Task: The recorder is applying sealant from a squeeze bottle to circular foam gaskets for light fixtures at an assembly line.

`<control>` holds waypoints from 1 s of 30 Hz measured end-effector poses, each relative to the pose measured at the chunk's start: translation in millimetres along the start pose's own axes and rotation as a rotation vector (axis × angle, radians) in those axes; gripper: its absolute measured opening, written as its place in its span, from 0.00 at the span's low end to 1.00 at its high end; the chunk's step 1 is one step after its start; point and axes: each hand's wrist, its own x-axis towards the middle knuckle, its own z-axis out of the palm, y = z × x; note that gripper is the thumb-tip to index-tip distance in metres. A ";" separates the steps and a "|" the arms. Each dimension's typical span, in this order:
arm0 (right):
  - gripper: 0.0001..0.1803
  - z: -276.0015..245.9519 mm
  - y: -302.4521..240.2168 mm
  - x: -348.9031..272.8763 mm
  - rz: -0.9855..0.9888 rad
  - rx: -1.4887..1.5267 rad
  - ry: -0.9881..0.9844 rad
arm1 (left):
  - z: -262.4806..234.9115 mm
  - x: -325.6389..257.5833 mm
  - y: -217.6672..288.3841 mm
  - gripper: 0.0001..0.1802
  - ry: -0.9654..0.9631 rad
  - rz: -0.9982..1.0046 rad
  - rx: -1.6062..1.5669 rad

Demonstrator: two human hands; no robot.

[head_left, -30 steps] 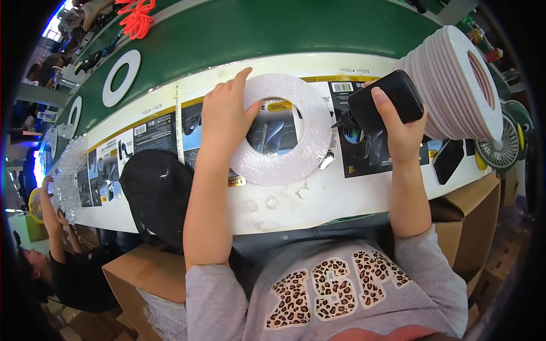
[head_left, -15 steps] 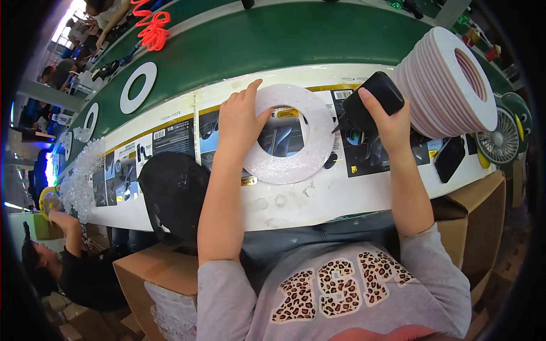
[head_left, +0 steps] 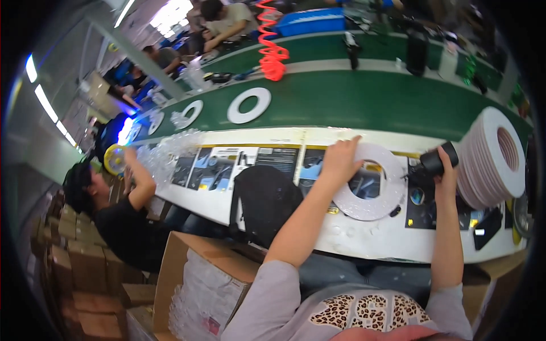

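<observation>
A flat white ring [head_left: 396, 181] lies on printed packaging sheets on the white worktop. My left hand [head_left: 341, 162] rests at its upper left edge, fingers stretched out and thumb apart toward the hole. To the ring's right, my right hand [head_left: 447, 170] grips a black handheld tool [head_left: 437, 161] with a thick rounded body and a narrow tip pointing left toward the ring's edge. Whether the tip touches the ring I cannot tell. A tall stack of similar white rings [head_left: 483, 165] leans just right of that hand.
A black fabric bag [head_left: 264, 199] lies left of my left arm. Further white rings [head_left: 232, 112] are on the green belt [head_left: 341, 94]. A dark phone-like object [head_left: 488, 228] sits near right. A cardboard box [head_left: 177, 273] holds clear wrap. A co-worker [head_left: 128, 227] sits at left.
The view has swung left, so the worktop and both hands appear farther right. My left hand stays at the ring; my right still holds the black tool, now seen more tilted.
</observation>
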 end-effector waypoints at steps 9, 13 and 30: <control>0.16 -3.0 11.4 17.4 0.467 0.470 -0.076 | 5.5 -1.6 -7.0 0.36 0.078 0.010 -0.022; 0.18 0.4 7.2 14.7 0.491 0.483 -0.076 | 7.1 -2.0 -7.2 0.36 0.069 -0.003 -0.037; 0.15 -19.4 15.8 34.3 0.470 0.579 -0.332 | 11.0 2.9 6.5 0.34 0.072 0.041 0.004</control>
